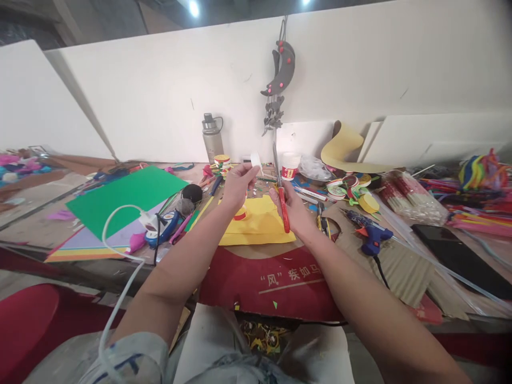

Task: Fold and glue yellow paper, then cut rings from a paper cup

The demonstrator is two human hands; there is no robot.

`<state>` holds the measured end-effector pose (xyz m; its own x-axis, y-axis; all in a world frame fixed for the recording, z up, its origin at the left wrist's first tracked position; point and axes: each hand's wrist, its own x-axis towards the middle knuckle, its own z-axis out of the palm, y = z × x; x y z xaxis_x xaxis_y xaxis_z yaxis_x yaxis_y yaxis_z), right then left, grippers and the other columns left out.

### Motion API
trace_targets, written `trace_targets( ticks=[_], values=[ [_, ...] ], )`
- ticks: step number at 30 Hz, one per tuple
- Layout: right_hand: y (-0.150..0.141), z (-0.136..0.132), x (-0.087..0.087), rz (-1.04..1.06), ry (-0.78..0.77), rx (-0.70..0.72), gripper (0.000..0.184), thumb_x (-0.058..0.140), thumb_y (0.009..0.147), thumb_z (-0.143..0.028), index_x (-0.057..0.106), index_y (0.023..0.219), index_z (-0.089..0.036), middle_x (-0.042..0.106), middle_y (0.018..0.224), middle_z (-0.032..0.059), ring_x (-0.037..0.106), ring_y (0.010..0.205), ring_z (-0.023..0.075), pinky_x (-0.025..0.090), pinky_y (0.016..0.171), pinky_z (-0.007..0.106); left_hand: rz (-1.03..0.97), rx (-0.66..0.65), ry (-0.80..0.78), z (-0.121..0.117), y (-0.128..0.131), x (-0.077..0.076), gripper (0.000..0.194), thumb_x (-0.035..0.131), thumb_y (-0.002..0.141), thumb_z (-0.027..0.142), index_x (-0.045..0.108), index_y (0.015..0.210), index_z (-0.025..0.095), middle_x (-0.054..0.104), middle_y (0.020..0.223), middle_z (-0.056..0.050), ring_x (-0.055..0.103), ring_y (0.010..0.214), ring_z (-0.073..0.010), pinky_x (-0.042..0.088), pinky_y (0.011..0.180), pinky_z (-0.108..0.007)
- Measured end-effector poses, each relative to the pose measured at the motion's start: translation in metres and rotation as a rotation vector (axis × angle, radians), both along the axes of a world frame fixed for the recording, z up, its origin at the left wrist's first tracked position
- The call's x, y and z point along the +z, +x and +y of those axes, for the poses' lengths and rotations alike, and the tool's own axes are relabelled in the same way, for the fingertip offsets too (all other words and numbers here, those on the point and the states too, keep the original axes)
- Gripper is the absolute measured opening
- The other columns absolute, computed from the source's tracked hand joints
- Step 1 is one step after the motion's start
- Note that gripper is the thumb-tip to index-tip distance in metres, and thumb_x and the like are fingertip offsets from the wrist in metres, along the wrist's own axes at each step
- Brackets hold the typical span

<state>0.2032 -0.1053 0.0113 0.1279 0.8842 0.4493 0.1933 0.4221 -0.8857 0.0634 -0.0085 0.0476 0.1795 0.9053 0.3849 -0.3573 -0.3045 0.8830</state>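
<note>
A small white piece (255, 159) is sitting pinched between left hand (240, 184) fingertips. The right hand (295, 207) is gripping red-handled scissors (284, 210), blades pointing upward. Yellow sheets (260, 234) are lying below both hands; a paper cup (290, 173) is standing beyond the right.

Smooth red plastic scissor handles (285, 213)

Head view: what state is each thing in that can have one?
Red-handled metal scissors: in right hand, blades pointing up
Small white piece, material unclear: pinched in left hand
Tall grey bottle: upright, lid on
Black rectangular phone: flat, screen dark
Blue plastic glue gun: on its side
Green rectangular sheet: flat, overlapping lavender sheet
</note>
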Motion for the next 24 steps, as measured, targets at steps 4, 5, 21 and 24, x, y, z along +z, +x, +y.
trace_targets(
  ticks=[4,5,21,24],
  values=[
    [0.003,0.001,-0.003,-0.126,-0.001,-0.025,0.054,0.066,0.094,-0.070,0.061,0.124,-0.026,0.074,0.112,0.0082,0.070,0.108,0.0263,0.059,0.096,0.043,0.065,0.029,0.045,-0.006,0.002,0.002,0.028,0.088,0.080,0.036,0.067,0.075,0.018,0.056,0.051,0.006,0.042,0.041,-0.0051,0.030,0.043,-0.020],
    [0.004,0.002,-0.005,-0.191,0.013,-0.065,0.054,0.064,0.095,-0.070,0.061,0.125,-0.025,0.074,0.118,0.0101,0.069,0.111,0.0272,0.058,0.100,0.045,0.085,0.037,0.057,-0.008,0.002,0.003,0.028,0.087,0.081,0.035,0.066,0.074,0.018,0.055,0.050,0.006,0.042,0.041,-0.0050,0.030,0.044,-0.020],
    [0.013,0.005,-0.012,-0.675,0.081,-0.364,0.048,0.051,0.108,-0.058,0.068,0.130,-0.019,0.074,0.112,0.0184,0.068,0.106,0.0340,0.054,0.094,0.044,0.137,0.011,0.092,-0.009,0.001,0.000,0.028,0.084,0.087,0.034,0.063,0.074,0.020,0.059,0.053,0.005,0.045,0.042,-0.0058,0.033,0.046,-0.021],
    [0.014,0.004,-0.009,-0.688,0.061,-0.332,0.041,0.053,0.108,-0.050,0.068,0.129,-0.018,0.076,0.109,0.0169,0.069,0.101,0.0326,0.053,0.091,0.041,0.145,0.024,0.082,-0.010,0.001,0.000,0.032,0.085,0.087,0.033,0.060,0.072,0.020,0.059,0.053,0.005,0.046,0.043,-0.0057,0.033,0.047,-0.021]
  ],
)
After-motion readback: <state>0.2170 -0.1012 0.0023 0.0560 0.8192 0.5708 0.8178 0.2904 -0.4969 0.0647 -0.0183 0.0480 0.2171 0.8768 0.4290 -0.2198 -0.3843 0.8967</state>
